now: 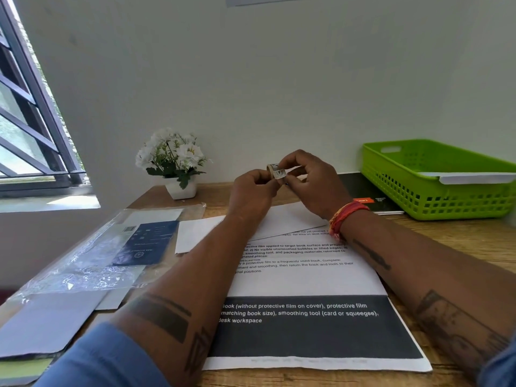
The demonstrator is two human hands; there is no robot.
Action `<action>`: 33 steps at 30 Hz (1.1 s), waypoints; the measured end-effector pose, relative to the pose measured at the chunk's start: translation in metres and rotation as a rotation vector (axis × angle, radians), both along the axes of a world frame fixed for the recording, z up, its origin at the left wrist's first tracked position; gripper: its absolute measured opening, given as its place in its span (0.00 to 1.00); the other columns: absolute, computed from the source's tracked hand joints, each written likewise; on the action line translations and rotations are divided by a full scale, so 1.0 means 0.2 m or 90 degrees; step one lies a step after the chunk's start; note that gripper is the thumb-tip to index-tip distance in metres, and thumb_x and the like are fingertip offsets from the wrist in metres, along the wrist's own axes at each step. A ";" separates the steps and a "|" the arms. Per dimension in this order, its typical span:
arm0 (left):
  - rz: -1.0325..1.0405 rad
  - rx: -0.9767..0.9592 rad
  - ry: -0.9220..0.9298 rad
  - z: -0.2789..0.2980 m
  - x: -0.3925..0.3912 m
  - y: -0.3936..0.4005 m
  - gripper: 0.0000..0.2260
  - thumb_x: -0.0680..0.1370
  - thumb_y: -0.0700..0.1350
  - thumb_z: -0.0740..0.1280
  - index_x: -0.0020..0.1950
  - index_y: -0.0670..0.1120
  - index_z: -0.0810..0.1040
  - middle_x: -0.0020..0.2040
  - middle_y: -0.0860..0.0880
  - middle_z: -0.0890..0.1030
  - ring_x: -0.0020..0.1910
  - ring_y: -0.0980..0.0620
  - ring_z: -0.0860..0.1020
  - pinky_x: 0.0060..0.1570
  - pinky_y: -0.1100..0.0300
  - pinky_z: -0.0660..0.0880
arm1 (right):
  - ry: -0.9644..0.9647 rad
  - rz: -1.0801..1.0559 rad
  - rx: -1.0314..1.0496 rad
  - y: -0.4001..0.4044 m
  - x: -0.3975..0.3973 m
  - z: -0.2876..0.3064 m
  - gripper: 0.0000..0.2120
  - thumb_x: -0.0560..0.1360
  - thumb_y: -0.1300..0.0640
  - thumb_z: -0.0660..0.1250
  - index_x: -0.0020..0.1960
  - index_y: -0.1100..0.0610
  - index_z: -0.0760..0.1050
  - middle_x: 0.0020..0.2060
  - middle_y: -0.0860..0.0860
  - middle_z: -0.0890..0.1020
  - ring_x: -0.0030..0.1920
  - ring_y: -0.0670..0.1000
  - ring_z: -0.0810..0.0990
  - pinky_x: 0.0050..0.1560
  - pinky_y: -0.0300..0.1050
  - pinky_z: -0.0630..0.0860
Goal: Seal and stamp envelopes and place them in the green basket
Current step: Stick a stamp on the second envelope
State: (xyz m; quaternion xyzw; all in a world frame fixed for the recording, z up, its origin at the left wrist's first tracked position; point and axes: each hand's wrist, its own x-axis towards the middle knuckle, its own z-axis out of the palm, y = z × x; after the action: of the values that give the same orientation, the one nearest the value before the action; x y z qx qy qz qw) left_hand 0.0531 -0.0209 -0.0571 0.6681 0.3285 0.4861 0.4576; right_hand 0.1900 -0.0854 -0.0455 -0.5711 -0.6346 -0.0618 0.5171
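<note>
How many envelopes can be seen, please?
2: one white envelope on the desk under the hands, one envelope lying in the green basket. More may be hidden.

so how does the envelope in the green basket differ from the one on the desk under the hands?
The envelope in the basket rests raised on the green basket, one end over its rim; the envelope on the desk lies flat on the printed sheet. The basket one is far right, away from the hands; the desk one lies under them, partly hidden. Both are plain white.
</note>
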 end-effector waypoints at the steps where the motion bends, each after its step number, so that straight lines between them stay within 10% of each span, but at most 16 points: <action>1: -0.007 -0.002 -0.005 0.00 0.00 0.00 0.03 0.74 0.46 0.76 0.45 0.48 0.85 0.38 0.51 0.84 0.38 0.54 0.79 0.45 0.53 0.76 | -0.022 -0.007 0.009 0.00 0.00 0.00 0.09 0.74 0.63 0.70 0.52 0.52 0.80 0.49 0.47 0.82 0.46 0.47 0.82 0.48 0.39 0.77; 14: -0.097 -0.133 -0.128 0.02 0.01 -0.01 0.07 0.80 0.40 0.66 0.50 0.41 0.84 0.44 0.44 0.86 0.43 0.50 0.82 0.47 0.58 0.81 | -0.068 -0.024 0.049 -0.01 -0.01 0.00 0.09 0.73 0.65 0.69 0.48 0.54 0.84 0.49 0.50 0.83 0.45 0.50 0.82 0.50 0.47 0.79; 21: -0.038 -0.049 -0.065 0.00 -0.01 0.01 0.06 0.81 0.44 0.69 0.47 0.45 0.85 0.43 0.43 0.85 0.41 0.51 0.81 0.53 0.50 0.81 | 0.003 -0.037 0.061 -0.02 -0.01 0.02 0.05 0.74 0.59 0.68 0.47 0.51 0.81 0.43 0.44 0.83 0.41 0.44 0.82 0.42 0.36 0.75; 33: 0.063 0.240 0.194 0.01 -0.01 -0.02 0.04 0.78 0.46 0.72 0.50 0.47 0.85 0.43 0.53 0.84 0.42 0.56 0.81 0.47 0.61 0.75 | -0.174 -0.066 0.018 0.00 0.02 0.03 0.04 0.76 0.54 0.71 0.50 0.51 0.83 0.47 0.48 0.81 0.44 0.49 0.81 0.48 0.51 0.78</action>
State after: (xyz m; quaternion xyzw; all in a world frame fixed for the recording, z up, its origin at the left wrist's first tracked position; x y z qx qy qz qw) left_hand 0.0508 -0.0244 -0.0541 0.7906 0.3293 0.4540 0.2457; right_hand 0.1943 -0.0855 -0.0394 -0.5820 -0.6680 -0.1746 0.4296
